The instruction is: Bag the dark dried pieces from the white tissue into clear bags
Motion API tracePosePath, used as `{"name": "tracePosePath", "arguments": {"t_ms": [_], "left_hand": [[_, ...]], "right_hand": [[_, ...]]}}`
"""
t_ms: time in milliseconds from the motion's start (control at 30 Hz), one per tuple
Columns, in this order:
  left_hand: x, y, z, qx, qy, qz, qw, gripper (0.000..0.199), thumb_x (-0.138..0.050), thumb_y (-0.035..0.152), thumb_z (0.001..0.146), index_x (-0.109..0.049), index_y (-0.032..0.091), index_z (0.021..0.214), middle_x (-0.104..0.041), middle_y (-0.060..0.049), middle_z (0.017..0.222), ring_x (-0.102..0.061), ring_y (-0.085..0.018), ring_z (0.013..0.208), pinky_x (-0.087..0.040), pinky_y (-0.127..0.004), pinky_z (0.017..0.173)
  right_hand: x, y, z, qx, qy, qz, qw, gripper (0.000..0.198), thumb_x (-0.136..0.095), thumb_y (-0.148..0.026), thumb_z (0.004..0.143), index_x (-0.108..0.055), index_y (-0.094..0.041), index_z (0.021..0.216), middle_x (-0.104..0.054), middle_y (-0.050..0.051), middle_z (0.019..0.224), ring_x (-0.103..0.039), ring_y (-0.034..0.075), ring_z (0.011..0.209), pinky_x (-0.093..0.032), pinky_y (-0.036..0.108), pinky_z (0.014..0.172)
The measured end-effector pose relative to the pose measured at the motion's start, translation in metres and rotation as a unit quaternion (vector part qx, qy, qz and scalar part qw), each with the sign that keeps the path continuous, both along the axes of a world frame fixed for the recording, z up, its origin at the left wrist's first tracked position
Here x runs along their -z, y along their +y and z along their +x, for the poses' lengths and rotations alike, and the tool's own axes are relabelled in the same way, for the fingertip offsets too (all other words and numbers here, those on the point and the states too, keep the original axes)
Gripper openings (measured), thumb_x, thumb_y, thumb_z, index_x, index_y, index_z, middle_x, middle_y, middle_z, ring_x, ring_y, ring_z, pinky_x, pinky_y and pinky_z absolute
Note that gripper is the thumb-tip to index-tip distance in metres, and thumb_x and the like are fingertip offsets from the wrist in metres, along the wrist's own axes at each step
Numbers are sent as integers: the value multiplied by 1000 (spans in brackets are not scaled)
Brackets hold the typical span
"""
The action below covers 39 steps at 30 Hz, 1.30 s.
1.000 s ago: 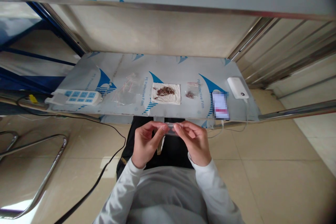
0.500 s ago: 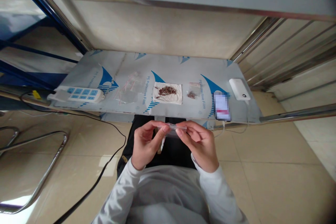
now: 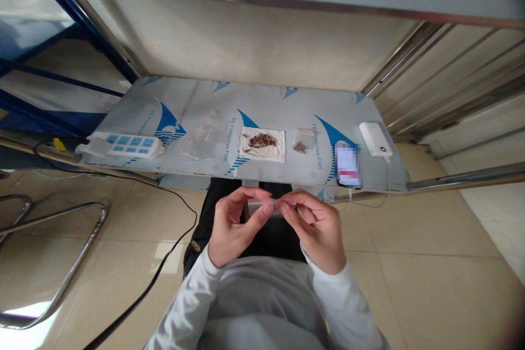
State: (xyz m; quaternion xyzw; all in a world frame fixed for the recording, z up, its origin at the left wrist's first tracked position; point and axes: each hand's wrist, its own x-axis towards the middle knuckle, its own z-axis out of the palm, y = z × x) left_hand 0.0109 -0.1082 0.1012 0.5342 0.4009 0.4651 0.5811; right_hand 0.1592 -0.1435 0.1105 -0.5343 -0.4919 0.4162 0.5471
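Observation:
Above my lap, just in front of the shelf edge, my left hand and my right hand pinch the top edge of a small clear plastic bag between thumbs and fingertips. The fingertips nearly meet at its middle. Fingers partly cover the bag, and I cannot make out anything inside it. Beyond the hands, a pile of small brown metal pieces rests on a white cloth. To its right lies a small clear bag with brown pieces in it. Several clear bags lie overlapping at the left.
The shelf is covered in printed protective film. A white power strip is at its left end; a phone and a white power bank with cables are at the right. A black cable crosses at left near a metal chair frame.
My fingertips have drawn closer together along the bag's top edge, the left hand shifting slightly right. The things on the shelf have stayed in place.

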Motion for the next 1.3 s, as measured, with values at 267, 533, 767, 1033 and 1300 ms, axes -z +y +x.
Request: {"name": "tracePosePath", "arguments": {"t_ms": [267, 533, 767, 1033, 1300], "left_hand": [[4, 2, -2, -13, 73, 56, 996, 5, -68, 19, 78, -68, 14, 80, -69, -5, 74, -63, -14, 69, -50, -23, 66], [12, 2, 6, 1, 75, -20, 997, 16, -65, 29, 80, -65, 13, 79, -68, -5, 72, -62, -13, 62, -50, -22, 60], [28, 12, 4, 17, 70, -36, 997, 15, -71, 29, 74, -72, 14, 78, -73, -8, 76, -68, -18, 70, -54, -26, 65], [42, 35, 0, 72, 54, -68, 994, 25, -61, 36, 82, -76, 16, 83, -75, -7, 78, -70, -21, 71, -55, -31, 72], [84, 80, -34, -46, 200, -35, 978, 48, -45, 50, 87, -73, 12, 88, -75, -9, 75, -70, -20, 70, -54, -29, 72]], "right_hand": [[4, -3, -1, -22, 11, -35, 999, 11, -59, -26, 87, -68, -19, 86, -67, 4, 81, -64, 17, 78, -51, 28, 73], [14, -5, -2, 34, -81, 3, 996, 8, -58, -22, 86, -64, -18, 83, -64, 5, 80, -61, 16, 76, -49, 28, 71], [34, 7, 0, 13, 34, -59, 998, 14, -64, -31, 83, -61, -18, 79, -62, 2, 78, -60, 13, 73, -51, 24, 67], [42, 35, 10, -24, 111, -99, 989, 21, -71, -37, 76, -67, -16, 74, -67, 3, 74, -65, 15, 64, -55, 28, 64], [72, 119, 93, 133, -31, -110, 984, 58, -67, -61, 66, -68, -12, 96, -73, 13, 83, -67, 22, 55, -57, 36, 54]]}}
